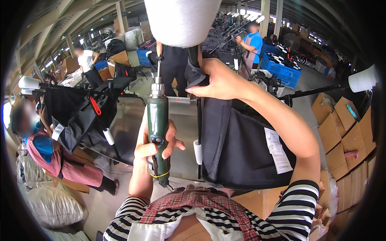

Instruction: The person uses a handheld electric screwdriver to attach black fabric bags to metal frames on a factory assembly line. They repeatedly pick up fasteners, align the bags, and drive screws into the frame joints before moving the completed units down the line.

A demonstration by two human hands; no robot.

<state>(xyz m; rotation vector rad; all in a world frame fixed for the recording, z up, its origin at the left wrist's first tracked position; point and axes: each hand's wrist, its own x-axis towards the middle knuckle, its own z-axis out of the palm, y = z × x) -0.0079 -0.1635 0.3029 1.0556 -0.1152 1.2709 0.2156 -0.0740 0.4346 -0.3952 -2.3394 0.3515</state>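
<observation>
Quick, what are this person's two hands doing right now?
Left hand: closed around a green power screwdriver.
Right hand: closed, thumb and fingers gripping a black piece; its material is unclear.

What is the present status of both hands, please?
Left hand gripping green power screwdriver. Right hand holding black fabric flap. White wrapped part, top centre, blocks some background.

The screwdriver (158, 116) is left of the fabric panel (249, 156) at the desk (183, 132), cardboard boxes (331, 128) farther right, a sack (56, 205) far left, a crate (281, 72) beyond.
</observation>
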